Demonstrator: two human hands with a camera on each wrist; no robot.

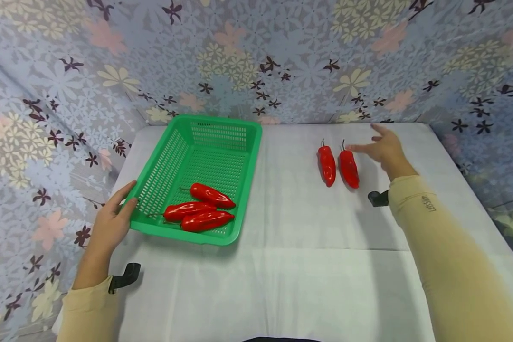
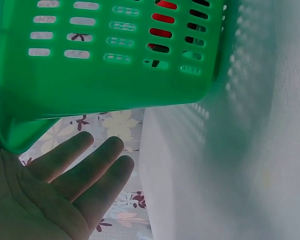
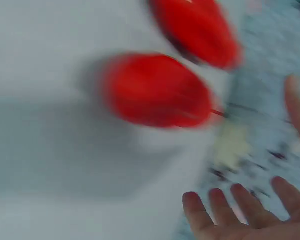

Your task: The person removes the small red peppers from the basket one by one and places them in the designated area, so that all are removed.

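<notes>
My left hand [image 1: 116, 221] is at the near-left corner of a green plastic basket [image 1: 253, 156], holding its rim at the thumb. Several of its fingers [image 2: 102, 182] stretch out below the rim in the left wrist view. Inside the basket lie three red peppers [image 1: 208, 221], close together at the near end. Two more red peppers, a left one [image 1: 327, 166] and a right one [image 1: 348, 170], lie side by side on the white cloth. Just right of them my right hand [image 1: 384, 148] hovers, fingers spread and holding nothing, its thumb by the right pepper's stem.
A white cloth [image 1: 299, 213] covers the table. Floral fabric [image 1: 290, 57] hangs along the back and both sides. A black camera mount [image 1: 126, 277] juts from the left wrist, and another mount [image 1: 378, 198] from the right wrist.
</notes>
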